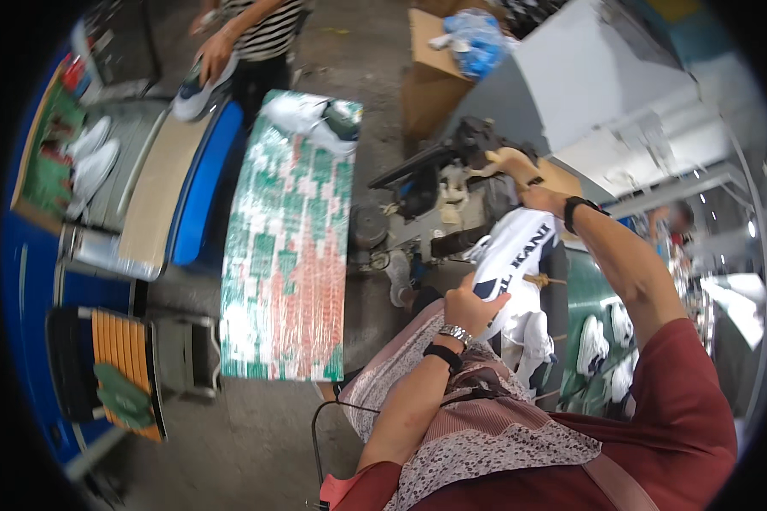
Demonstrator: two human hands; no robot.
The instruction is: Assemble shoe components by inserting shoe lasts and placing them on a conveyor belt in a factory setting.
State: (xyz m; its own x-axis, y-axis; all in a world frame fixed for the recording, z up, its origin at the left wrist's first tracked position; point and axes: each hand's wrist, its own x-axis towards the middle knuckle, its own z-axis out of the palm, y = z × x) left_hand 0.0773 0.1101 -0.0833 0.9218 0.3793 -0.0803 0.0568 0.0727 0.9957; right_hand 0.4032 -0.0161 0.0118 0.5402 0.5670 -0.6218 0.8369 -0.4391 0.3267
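A white shoe (520, 247) with dark lettering on its side is tilted between my two hands, in front of the machine. My left hand (475, 308) is closed round its near end, beside a dark blue patch. At the far end, my right hand (544, 201) is closed on the shoe, its fingertips partly hidden. Right by that hand, a tan curved piece (515, 162) sticks up from the grey and black machine (452, 204); I cannot tell whether the hand touches it.
To the left stands a film-wrapped table (285, 255) with a white and dark shoe (315, 119) at its far end. Beyond it, another person's hand (218, 55) rests on a shoe. White shoes (592, 345) sit on a green rack at right. A slatted stool (123, 358) stands lower left.
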